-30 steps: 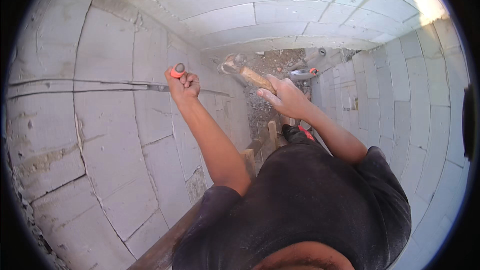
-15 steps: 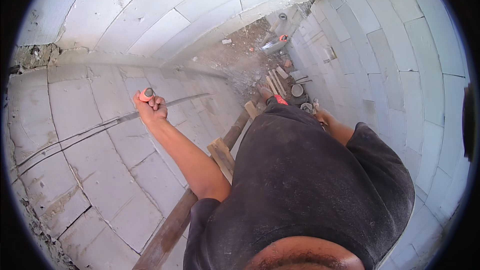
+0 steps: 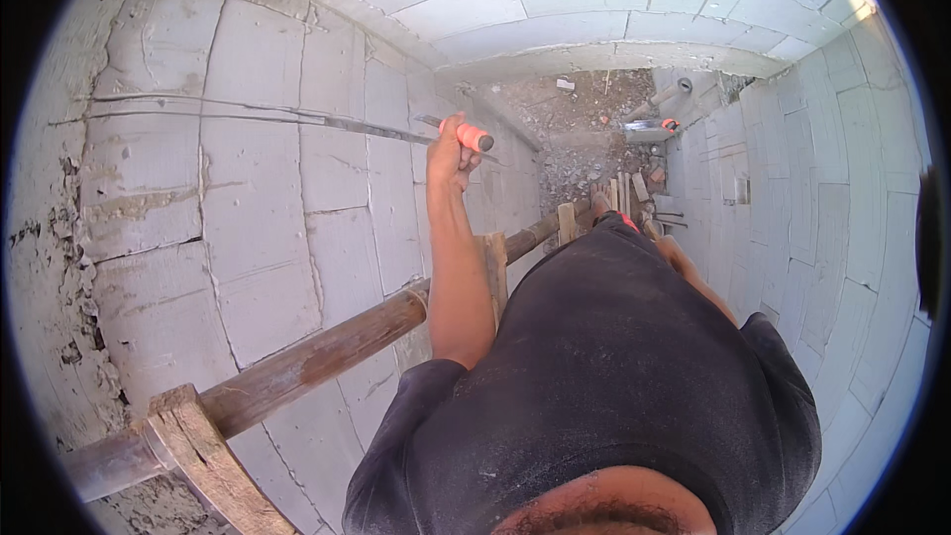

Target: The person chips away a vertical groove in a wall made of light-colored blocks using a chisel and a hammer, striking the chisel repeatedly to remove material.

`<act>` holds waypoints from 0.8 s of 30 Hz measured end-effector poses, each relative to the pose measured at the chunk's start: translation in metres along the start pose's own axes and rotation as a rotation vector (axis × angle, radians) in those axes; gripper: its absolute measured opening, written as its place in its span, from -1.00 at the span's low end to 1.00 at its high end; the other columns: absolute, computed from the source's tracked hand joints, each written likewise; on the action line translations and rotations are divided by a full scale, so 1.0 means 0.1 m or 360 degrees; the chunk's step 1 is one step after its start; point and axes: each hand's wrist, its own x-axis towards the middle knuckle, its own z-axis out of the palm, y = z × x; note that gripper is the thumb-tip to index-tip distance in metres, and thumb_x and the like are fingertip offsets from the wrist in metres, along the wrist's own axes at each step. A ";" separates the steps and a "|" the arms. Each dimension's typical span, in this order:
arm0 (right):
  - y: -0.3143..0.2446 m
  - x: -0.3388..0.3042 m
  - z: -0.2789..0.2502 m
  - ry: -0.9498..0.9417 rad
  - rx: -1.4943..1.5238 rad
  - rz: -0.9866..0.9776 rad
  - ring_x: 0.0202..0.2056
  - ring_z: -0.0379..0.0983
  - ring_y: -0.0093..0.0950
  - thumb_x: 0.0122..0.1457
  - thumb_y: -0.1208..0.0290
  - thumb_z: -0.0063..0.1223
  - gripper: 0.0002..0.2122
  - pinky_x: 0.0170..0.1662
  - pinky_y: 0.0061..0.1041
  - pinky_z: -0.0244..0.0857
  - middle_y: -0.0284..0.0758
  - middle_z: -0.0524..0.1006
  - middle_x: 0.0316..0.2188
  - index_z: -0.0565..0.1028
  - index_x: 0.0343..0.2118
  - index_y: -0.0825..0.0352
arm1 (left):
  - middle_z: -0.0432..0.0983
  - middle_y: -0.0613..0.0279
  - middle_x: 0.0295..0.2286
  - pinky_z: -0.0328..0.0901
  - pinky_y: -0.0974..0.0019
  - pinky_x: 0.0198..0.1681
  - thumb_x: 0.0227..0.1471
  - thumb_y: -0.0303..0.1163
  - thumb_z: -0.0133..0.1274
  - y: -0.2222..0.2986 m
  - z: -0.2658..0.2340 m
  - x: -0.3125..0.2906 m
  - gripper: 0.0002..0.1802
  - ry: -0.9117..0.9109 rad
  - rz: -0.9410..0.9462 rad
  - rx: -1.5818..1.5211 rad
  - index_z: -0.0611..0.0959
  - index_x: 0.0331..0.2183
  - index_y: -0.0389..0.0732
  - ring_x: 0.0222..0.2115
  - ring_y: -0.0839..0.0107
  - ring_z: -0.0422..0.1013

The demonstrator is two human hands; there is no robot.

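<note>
My left hand [image 3: 451, 157] is closed around an orange-handled tool [image 3: 478, 139] with a dark butt end. Its narrow metal blade sticks out on the other side of the fist, by a long groove [image 3: 347, 125] cut across the pale block wall [image 3: 258, 188]. Lower down, at my right side, my right hand [image 3: 668, 246] is partly hidden by my dark shirt. Its fingers and anything in them cannot be made out.
A round wooden pole [image 3: 327, 342] with wooden crosspieces [image 3: 203, 451] runs along the left wall. Far below, rubble [image 3: 584, 124], wood strips [image 3: 622, 193] and another orange-handled tool [image 3: 668, 125] lie on the ground. A second block wall [image 3: 792, 198] rises close on the right.
My view has swung, so the walls and ground appear shifted to the right. My left hand, still gripping the tool, appears further right along the groove, and the blade now shows.
</note>
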 end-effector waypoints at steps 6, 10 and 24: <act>-0.61 0.07 -0.27 0.0081 0.0184 -0.0206 -0.59 0.46 -0.36 0.13 0.11 0.12 -0.62 -0.50 -0.26 0.32 -0.24 0.47 -0.64 0.53 -0.42 0.46 | 0.14 0.45 -0.80 0.08 0.44 -0.68 0.09 -0.08 0.08 0.31 -0.12 0.00 -0.65 0.0121 0.0121 -0.0295 0.41 -0.56 -0.06 -0.81 0.60 -0.03; -1.10 -0.13 -0.49 0.0095 0.0463 -0.0344 -0.68 0.36 -0.50 0.18 0.13 0.09 -0.64 -0.62 -0.41 0.23 -0.36 0.41 -0.69 0.48 -0.48 0.42 | 0.11 0.44 -0.81 0.06 0.45 -0.66 0.13 -0.09 0.01 0.57 -0.33 0.20 -0.64 0.0231 0.0238 -0.0709 0.41 -0.57 -0.09 -0.82 0.58 -0.04; -2.44 -0.61 -0.69 0.0292 0.0332 -0.0840 -0.71 0.24 -0.64 0.26 0.19 0.02 -0.72 -0.68 -0.52 0.12 -0.45 0.32 -0.67 0.42 -0.30 0.38 | 0.07 0.41 -0.81 0.05 0.43 -0.63 0.17 -0.10 -0.10 1.04 -0.68 0.71 -0.61 0.0260 0.0447 -0.1338 0.41 -0.58 -0.16 -0.80 0.56 -0.05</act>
